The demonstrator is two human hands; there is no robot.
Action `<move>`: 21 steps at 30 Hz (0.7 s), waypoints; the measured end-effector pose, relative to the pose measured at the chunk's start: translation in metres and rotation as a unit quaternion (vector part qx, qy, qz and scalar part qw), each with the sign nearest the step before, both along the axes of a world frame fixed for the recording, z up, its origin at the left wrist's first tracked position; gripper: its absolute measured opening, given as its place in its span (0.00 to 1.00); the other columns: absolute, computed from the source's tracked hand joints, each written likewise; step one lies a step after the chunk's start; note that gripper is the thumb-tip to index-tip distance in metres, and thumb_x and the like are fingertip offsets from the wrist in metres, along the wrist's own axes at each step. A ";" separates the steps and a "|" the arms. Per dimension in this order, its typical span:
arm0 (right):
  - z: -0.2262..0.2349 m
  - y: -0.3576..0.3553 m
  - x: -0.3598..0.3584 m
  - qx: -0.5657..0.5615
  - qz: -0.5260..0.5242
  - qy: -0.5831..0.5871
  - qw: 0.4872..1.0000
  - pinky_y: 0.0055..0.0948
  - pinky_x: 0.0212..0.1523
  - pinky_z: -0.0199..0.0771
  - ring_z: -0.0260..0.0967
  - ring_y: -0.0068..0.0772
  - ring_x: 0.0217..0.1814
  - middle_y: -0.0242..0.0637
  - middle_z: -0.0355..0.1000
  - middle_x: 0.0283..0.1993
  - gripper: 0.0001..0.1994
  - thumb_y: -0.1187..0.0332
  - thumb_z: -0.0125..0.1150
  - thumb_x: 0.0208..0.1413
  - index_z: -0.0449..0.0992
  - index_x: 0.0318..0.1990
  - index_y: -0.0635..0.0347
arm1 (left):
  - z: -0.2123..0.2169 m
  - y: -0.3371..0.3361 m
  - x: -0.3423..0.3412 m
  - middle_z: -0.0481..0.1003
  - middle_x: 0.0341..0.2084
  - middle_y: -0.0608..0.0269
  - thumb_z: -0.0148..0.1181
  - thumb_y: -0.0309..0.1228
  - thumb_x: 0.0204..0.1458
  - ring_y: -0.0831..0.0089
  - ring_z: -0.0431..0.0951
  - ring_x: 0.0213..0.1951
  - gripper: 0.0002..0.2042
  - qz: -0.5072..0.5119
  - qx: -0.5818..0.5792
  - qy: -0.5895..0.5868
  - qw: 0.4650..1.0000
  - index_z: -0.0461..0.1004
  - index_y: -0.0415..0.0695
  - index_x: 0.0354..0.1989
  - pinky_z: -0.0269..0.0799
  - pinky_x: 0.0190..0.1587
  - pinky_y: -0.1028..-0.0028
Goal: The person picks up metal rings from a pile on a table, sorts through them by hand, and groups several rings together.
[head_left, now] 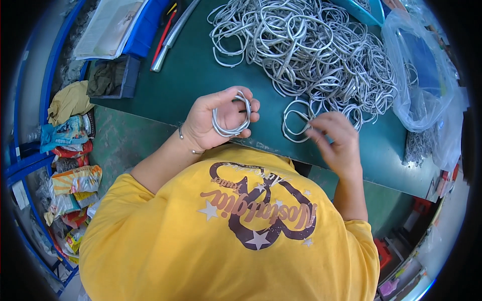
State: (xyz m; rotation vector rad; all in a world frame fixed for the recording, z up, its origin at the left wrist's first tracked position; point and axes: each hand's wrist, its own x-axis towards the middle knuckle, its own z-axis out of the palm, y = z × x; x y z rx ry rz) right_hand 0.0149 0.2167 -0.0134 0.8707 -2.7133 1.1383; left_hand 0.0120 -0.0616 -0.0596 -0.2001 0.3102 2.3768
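Note:
My left hand is turned palm up near the table's front edge. Its fingers and thumb curl around a small bundle of silver metal rings, the size of bangles. To its right, my right hand pinches the edge of a single silver ring between thumb and fingers. That ring lies at the near edge of a big tangled heap of the same silver rings. A thin open bangle circles my left wrist.
Beyond the hands spreads a dark green tabletop. At its left are a grey bin, a blue tray with papers, a red stick and a metal rod. Clear plastic bags hang at the right.

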 end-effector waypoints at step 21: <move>-0.014 -0.040 -0.002 -0.113 0.079 0.097 0.986 0.27 0.30 0.72 0.73 0.37 0.34 0.43 0.69 0.43 0.15 0.78 0.67 0.38 0.75 0.38 0.63 | 0.028 0.001 0.005 0.72 0.38 0.61 0.55 0.26 0.55 0.75 0.72 0.40 0.04 -0.009 -0.410 0.357 0.839 0.71 0.41 0.37 0.70 0.43 0.75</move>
